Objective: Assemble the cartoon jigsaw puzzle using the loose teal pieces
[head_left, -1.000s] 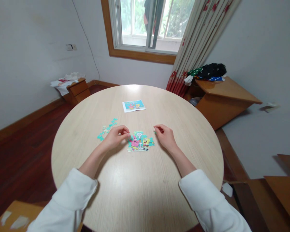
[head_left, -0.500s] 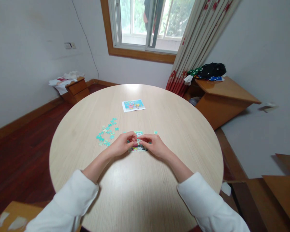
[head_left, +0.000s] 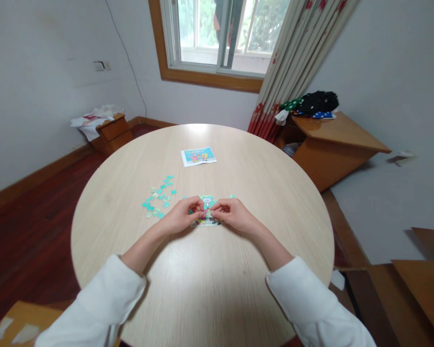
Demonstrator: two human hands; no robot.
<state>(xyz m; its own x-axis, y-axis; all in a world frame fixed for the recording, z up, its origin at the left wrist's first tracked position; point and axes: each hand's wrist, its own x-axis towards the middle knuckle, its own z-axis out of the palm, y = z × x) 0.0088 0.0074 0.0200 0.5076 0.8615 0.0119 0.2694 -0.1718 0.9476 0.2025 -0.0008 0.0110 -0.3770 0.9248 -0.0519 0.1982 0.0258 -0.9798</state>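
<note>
The left hand (head_left: 183,215) and right hand (head_left: 236,214) were nearly closed above the puzzle (head_left: 207,202); whether anything was held couldn't be told. Bits (head_left: 159,191) were spread at its ten o'clock, a card (head_left: 199,156) at twelve.

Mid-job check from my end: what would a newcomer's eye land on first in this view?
Probably the left hand and right hand, fingers curled close together over a partly assembled cartoon puzzle in the middle of the round table. Next, the scatter of loose turquoise pieces to the left of it, and the bright printed picture lying beyond the puzzle, toward the window.
</note>
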